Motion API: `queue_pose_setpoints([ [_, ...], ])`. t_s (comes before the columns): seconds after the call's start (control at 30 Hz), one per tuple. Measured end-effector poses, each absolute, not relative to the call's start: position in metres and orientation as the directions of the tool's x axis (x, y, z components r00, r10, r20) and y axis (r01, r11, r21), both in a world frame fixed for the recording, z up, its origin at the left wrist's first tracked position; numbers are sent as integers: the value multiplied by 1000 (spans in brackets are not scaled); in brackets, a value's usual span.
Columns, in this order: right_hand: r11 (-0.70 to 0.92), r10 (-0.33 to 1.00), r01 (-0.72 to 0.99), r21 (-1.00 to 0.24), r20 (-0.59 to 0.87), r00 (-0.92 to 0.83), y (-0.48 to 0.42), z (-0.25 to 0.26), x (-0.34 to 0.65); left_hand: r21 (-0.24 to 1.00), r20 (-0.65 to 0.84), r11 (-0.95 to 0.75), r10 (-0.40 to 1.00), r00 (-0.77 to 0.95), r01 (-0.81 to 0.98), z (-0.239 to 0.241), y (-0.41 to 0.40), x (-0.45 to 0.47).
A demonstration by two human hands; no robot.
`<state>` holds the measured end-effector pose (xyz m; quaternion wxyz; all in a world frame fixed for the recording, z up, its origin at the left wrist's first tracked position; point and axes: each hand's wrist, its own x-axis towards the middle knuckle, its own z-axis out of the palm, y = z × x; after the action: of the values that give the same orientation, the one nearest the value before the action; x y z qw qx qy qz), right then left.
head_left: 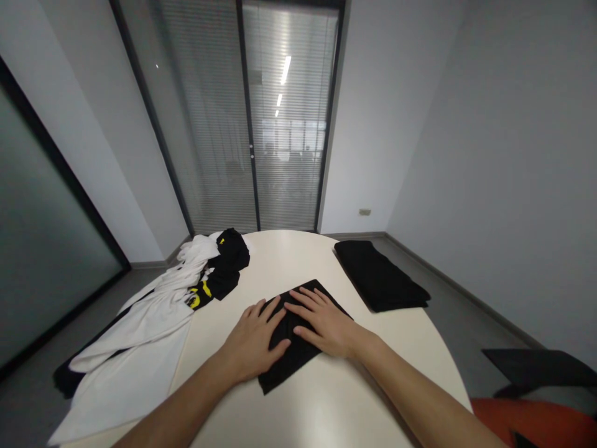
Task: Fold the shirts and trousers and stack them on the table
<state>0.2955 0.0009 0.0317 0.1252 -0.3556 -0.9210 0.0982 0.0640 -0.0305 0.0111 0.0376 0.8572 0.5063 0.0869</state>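
A folded black cloth (298, 356), perhaps a garment, lies flat on the pale table in front of me. My left hand (254, 341) rests on its left side with the fingers spread. On its right side my right hand (324, 320) lies palm down, fingers stretched out. The fingertips of the two hands come close together near the middle of the cloth. Neither hand grips anything, and both cover much of the cloth's surface.
A folded black stack of cloth (375, 277) lies at the table's right edge. White garments (158, 298) and black ones with yellow marks (228, 264) are heaped along the left, hanging over the edge. The round table (284, 249) stands near an orange chair (527, 420) at lower right.
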Motion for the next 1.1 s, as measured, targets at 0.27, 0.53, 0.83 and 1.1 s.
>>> queue_pose_setpoints([
  [0.27,645,750,685,-338,109,-653,14,31,310,204,238,-384,912,334,901,10,-42,65],
  [0.53,560,802,665,-494,122,-585,30,23,330,216,156,-699,714,683,681,17,-46,67],
  [0.83,357,931,887,-293,190,-312,23,19,320,240,157,-649,760,631,722,8,-52,81],
  [1.1,349,937,852,-391,160,-310,21,17,308,320,216,-543,840,498,776,3,-51,91],
])
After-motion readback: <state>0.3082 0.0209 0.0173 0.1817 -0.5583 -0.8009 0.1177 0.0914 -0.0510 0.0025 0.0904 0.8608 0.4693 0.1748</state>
